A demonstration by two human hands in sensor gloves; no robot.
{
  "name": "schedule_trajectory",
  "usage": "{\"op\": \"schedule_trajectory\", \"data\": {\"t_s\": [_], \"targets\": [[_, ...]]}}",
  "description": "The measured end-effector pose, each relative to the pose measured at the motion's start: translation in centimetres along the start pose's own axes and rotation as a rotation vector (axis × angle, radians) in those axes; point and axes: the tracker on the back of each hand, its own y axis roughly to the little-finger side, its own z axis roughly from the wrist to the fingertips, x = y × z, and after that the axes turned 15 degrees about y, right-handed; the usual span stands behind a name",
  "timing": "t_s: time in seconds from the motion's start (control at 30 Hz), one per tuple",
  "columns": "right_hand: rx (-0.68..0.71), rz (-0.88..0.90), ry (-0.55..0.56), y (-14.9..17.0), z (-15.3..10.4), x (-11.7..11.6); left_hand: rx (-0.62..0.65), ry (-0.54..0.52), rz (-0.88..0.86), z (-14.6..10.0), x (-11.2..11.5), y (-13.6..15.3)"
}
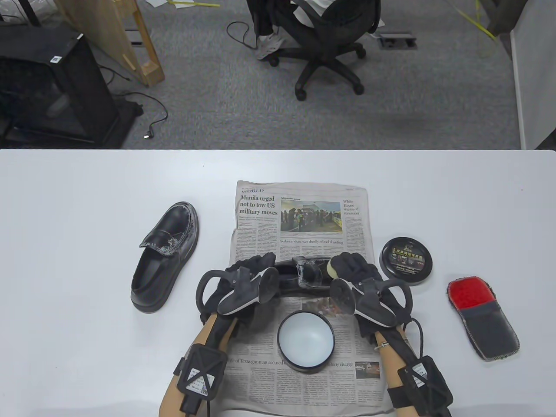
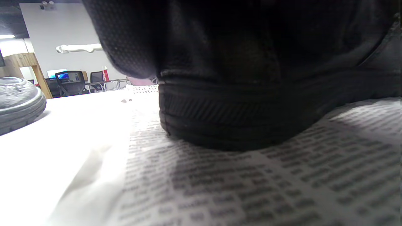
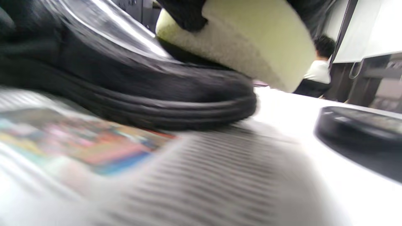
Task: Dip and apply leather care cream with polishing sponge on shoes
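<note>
Pale yellow round polishing sponge (image 1: 332,267) pinched in the right hand (image 1: 362,278), pressed on the glossy black leather shoe (image 1: 304,278) lying across the newspaper (image 1: 304,226); left hand (image 1: 243,278) grips its heel, open cream tin (image 1: 306,341) nearby.

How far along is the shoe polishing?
Done: cream tin is open on the newspaper, its lid set aside. In hand: left hand steadies the shoe while right hand holds the sponge against its toe. Left: the second shoe waits off the paper; whether it has been creamed is unclear.
</note>
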Motion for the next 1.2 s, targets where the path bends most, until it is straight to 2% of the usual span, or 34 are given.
{"op": "schedule_trajectory", "data": {"t_s": [0.13,0.27,0.43,0.6,0.7,0.83,0.93,1.07,1.2], "targets": [[0.036,0.027,0.030,1.1,-1.8,0.3,-0.014,-0.005,0.012,-0.1,-0.1,-0.2],[0.073,0.117,0.057,0.2,-2.9,1.2,-0.003,0.003,0.000,0.0,-0.1,-0.1],[0.044,0.124,0.064,-1.3,-0.7,1.2,0.005,0.020,0.032,0.2,-0.1,-0.3],[-0.067,0.060,0.002,0.0,1.1,-0.2,0.014,0.030,0.046,0.3,-0.2,-0.2],[-0.069,0.036,-0.025,0.6,0.6,-0.3,0.005,0.021,0.052,0.2,-0.1,-0.2],[0.008,0.010,-0.042,0.2,-0.9,0.7,0.011,0.022,0.045,0.3,-0.1,-0.2],[0.061,0.049,-0.012,-0.5,-1.8,1.7,0.029,0.036,0.037,0.3,-0.2,-0.1],[0.025,0.330,0.017,-2.0,-0.5,2.2,0.032,0.045,0.057,0.3,-0.2,-0.3],[-0.071,0.251,-0.073,-1.3,1.9,0.6,0.037,0.018,0.072,0.2,0.0,-0.2]]}}
